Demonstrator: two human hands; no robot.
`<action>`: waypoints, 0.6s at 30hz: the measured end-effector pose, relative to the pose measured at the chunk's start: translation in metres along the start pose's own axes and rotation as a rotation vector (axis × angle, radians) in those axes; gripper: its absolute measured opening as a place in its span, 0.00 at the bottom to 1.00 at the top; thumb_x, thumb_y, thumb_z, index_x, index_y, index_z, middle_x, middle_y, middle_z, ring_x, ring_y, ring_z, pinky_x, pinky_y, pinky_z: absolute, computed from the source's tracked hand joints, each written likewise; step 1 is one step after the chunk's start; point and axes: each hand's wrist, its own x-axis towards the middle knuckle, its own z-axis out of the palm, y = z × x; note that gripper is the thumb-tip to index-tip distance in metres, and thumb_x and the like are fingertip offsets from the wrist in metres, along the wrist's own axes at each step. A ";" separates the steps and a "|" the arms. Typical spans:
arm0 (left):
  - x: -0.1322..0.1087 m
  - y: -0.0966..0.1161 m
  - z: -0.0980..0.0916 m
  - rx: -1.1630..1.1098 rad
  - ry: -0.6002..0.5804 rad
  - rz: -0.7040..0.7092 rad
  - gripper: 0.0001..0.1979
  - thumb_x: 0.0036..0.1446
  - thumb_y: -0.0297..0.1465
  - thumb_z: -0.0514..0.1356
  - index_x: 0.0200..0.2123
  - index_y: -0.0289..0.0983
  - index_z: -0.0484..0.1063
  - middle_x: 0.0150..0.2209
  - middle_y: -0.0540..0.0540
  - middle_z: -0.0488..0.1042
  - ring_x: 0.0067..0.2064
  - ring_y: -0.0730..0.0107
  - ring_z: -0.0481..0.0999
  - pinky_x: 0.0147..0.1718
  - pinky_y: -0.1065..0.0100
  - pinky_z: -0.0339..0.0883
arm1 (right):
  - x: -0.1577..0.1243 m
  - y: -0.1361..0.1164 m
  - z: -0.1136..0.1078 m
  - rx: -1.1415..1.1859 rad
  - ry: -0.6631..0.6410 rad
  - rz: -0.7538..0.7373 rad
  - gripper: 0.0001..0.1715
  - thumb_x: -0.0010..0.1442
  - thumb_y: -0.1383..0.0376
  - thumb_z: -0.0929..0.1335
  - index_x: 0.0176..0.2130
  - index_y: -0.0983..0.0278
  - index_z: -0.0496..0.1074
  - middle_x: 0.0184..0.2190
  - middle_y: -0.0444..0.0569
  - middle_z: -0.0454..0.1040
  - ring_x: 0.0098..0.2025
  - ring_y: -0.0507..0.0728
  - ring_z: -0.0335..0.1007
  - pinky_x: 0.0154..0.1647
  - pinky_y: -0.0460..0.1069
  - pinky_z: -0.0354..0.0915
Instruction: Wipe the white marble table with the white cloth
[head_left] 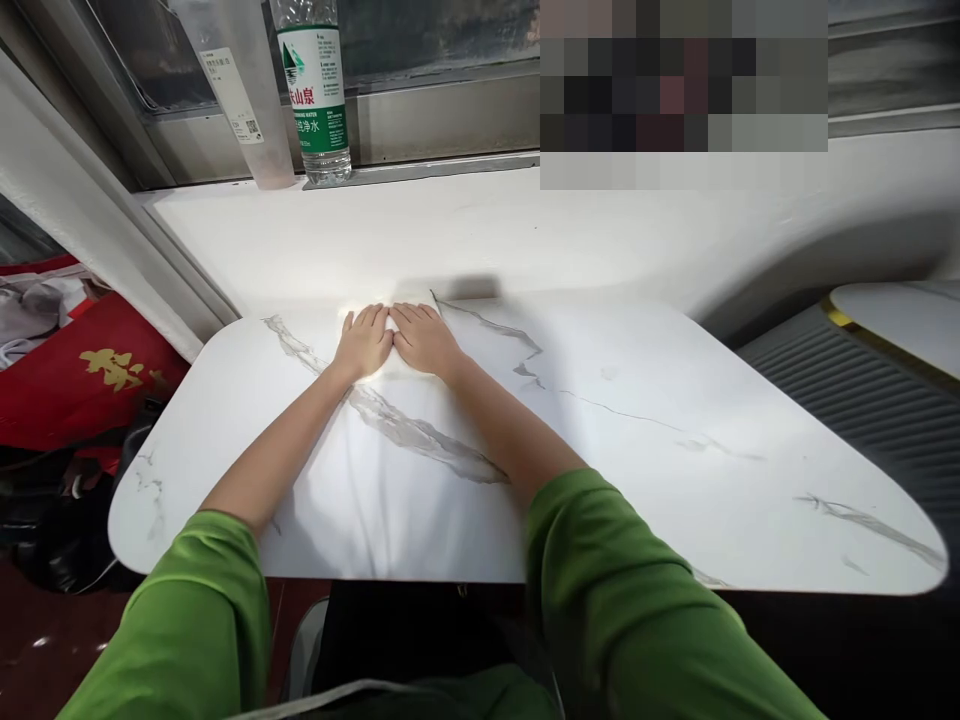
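My left hand [366, 342] lies flat near the table's far edge, fingers stretched forward. Beside it, my right hand [424, 338] is also flat, and the two thumbs meet or nearly meet. Under both palms is a thin cream-white piece that looks like a cloth [403, 369]; most of it is covered by the hands, and its edges blend into the tabletop. The white marble-patterned table [637, 480] carries the hands and the cloth. Neither hand's fingers are wrapped round anything.
On the window ledge at the back left stand a labelled water bottle [315, 100] and a translucent plastic container [236, 95]. A red bag [90, 370] is left of the table. A ribbed grey panel [832, 390] and another white tabletop [900, 315] are at right.
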 end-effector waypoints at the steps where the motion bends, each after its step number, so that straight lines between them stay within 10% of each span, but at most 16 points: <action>1: -0.009 0.007 -0.001 0.003 0.004 -0.013 0.26 0.67 0.29 0.43 0.66 0.32 0.57 0.69 0.36 0.57 0.71 0.56 0.54 0.68 0.48 0.42 | -0.008 -0.002 -0.003 0.005 0.000 -0.015 0.30 0.65 0.70 0.55 0.64 0.76 0.62 0.66 0.61 0.63 0.68 0.62 0.56 0.68 0.58 0.48; 13: -0.152 0.109 -0.014 -0.031 0.043 0.135 0.27 0.68 0.30 0.41 0.67 0.28 0.58 0.68 0.33 0.58 0.71 0.52 0.52 0.69 0.43 0.42 | -0.181 -0.048 -0.052 -0.027 0.004 -0.020 0.33 0.66 0.66 0.54 0.65 0.77 0.62 0.66 0.62 0.62 0.69 0.64 0.56 0.70 0.62 0.52; 18: -0.176 0.136 -0.011 -0.051 0.060 0.244 0.29 0.66 0.30 0.43 0.67 0.26 0.57 0.68 0.32 0.59 0.73 0.49 0.47 0.69 0.37 0.37 | -0.224 -0.051 -0.065 -0.041 0.019 -0.005 0.33 0.65 0.65 0.54 0.65 0.73 0.62 0.66 0.60 0.63 0.69 0.63 0.56 0.69 0.62 0.53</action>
